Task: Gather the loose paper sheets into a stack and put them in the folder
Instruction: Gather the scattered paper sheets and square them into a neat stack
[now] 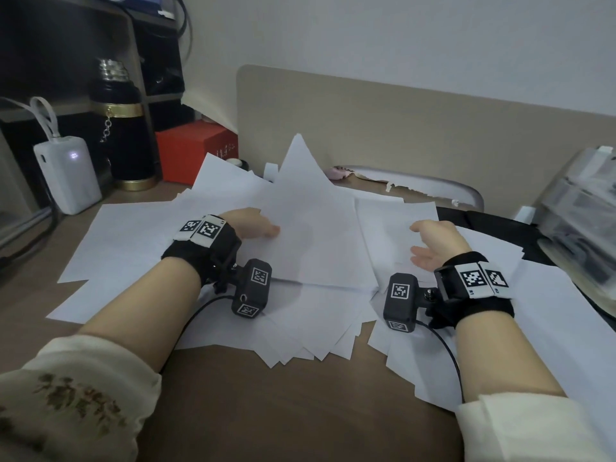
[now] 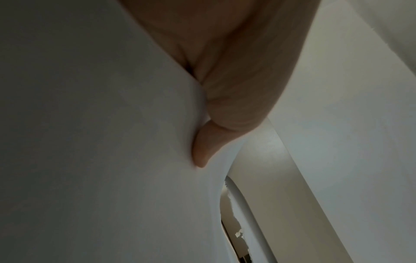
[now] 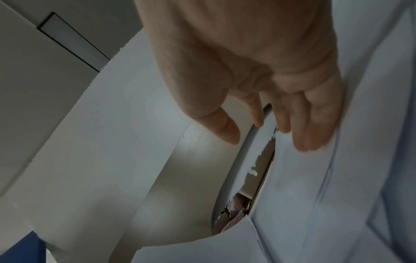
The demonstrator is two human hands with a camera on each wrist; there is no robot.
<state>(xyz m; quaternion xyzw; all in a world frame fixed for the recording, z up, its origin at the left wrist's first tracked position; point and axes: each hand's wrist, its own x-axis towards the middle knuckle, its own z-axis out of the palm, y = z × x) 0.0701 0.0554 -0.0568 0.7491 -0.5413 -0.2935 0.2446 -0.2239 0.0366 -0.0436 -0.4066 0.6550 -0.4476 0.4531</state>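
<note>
Sheets (image 1: 320, 228): scattered, overlapping, across counter (image 1: 266, 411) centre; no squared stack yet.
Raised sheet (image 1: 310, 195): lifted at 12 o'clock, pinched in left hand (image 1: 256, 225) grip, thumb (image 2: 202, 151) pressed on it.
Right hand (image 1: 433, 241): at 3 o'clock, fingers (image 3: 315, 124) apart, relaxed, over sheets, holding nothing.
Folder: possibly dark item (image 1: 493, 225) at 2 o'clock; uncertain.
Progress: early; gathering barely begun, stacking and filing left.

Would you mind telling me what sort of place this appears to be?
Probably an office or study desk: loose paper sheets cover a brown desktop, with a white power bank and black flask beside shelves.
</note>
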